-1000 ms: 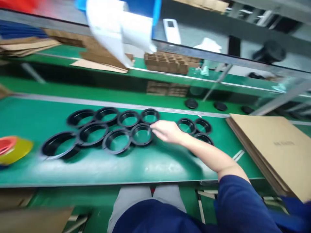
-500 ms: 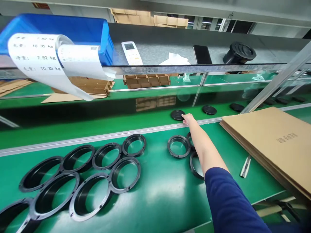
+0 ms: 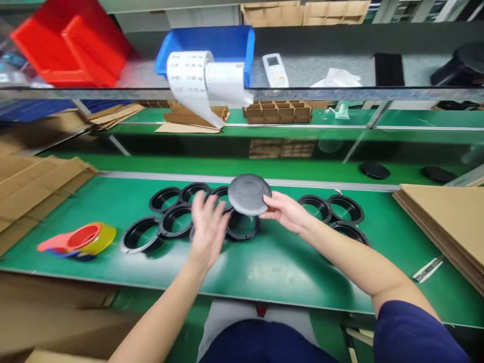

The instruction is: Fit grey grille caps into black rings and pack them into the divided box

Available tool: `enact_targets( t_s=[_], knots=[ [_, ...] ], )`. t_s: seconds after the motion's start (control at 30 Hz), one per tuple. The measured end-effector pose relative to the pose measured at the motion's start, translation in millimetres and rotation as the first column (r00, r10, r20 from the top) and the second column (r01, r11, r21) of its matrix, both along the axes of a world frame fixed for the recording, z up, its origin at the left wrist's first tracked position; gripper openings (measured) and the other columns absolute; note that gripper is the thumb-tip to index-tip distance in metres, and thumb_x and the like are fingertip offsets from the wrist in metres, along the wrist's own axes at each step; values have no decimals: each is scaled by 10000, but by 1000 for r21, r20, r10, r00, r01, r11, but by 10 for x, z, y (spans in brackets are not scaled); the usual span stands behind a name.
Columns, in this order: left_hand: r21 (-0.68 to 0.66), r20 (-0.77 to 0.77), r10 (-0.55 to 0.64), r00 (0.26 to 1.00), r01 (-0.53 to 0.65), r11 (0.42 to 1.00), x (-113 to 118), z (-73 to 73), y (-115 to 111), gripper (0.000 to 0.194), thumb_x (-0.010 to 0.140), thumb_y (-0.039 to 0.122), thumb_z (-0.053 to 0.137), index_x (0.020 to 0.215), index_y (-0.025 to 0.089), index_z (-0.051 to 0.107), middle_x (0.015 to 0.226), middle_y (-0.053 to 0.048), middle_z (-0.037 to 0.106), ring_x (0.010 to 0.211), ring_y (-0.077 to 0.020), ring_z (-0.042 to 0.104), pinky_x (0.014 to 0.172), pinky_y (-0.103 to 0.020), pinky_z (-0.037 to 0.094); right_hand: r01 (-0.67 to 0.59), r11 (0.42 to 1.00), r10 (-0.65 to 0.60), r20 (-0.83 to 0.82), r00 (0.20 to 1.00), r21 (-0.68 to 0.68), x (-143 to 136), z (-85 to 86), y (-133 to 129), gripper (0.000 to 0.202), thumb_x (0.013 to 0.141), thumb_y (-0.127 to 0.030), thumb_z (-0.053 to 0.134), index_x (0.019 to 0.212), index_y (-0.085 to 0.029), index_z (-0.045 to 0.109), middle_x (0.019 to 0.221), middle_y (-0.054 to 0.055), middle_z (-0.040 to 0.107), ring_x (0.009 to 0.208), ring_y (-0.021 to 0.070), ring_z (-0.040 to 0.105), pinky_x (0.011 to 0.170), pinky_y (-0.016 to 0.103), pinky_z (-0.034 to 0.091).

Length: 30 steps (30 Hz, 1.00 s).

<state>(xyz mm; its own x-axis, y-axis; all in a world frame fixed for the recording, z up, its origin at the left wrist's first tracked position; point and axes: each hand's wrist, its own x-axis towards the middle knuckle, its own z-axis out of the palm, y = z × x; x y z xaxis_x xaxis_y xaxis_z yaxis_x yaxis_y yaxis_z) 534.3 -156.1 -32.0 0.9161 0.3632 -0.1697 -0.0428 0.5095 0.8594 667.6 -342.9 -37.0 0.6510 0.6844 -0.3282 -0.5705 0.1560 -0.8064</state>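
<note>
Held at its right edge by my right hand [image 3: 284,210], a round black disc-shaped lid [image 3: 247,195] is tilted up above the workbench. My left hand [image 3: 206,232] is to the left of the lid, fingers spread and slightly blurred, touching nothing that I can make out. Behind and below both hands, several black flanged rings stand on the green bench, one of them a ring [image 3: 166,224] left of my left hand. Parts of the middle rings are covered by the hand and the lid. A smaller group of rings, with one ring [image 3: 361,214], sits beyond my right forearm.
Two more black lids, one a lid [image 3: 374,170], lie on the green conveyor strip [image 3: 177,164]. A tape dispenser [image 3: 81,239] rests at left. Cardboard sheets [image 3: 449,217] and a utility knife [image 3: 427,269] are at right. Overhead, a shelf holds a blue bin [image 3: 212,43] and a label roll [image 3: 189,70].
My right hand has lifted the lid from the strip and brought it left and nearer. My left hand has come into view. The head view has swung left.
</note>
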Motion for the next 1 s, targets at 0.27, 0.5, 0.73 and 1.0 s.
enact_targets(
  t_s=[0.27,0.5,0.73,1.0],
  knots=[
    [-532,71,-215,974,219,818,-29,-67,-571,673,895,576,633,1455,207,574,1340,-145,684,1317,-356,596,1100,-537,479,238,842,192,682,705,-484,-783,21,-481,496,906,-613,679,1150,-184,629,1099,125,668,927,252,665,879,501,611],
    [-574,-29,-299,954,229,786,-95,-68,-745,563,968,521,530,1418,195,614,1189,-89,750,1188,-280,674,1066,-446,523,409,784,405,884,232,-467,-937,35,-674,457,1088,-487,394,1391,-291,675,1456,140,473,1357,322,394,1164,580,398],
    [-565,-45,-495,868,386,729,-70,-66,-873,620,942,555,550,1473,234,568,1314,-120,705,1191,-369,676,1037,-592,522,308,813,326,824,463,-494,-925,-59,-859,653,1078,-649,255,1259,-282,764,1437,128,517,1401,300,388,1232,586,298],
    [-596,-80,-524,848,381,707,50,-121,-968,638,932,592,567,1452,221,589,1105,-117,763,1145,-391,693,1022,-634,514,362,820,211,822,529,-444,-929,151,-1084,620,1110,-576,216,1384,-288,692,1412,89,590,1420,269,432,1230,508,365]
  ],
)
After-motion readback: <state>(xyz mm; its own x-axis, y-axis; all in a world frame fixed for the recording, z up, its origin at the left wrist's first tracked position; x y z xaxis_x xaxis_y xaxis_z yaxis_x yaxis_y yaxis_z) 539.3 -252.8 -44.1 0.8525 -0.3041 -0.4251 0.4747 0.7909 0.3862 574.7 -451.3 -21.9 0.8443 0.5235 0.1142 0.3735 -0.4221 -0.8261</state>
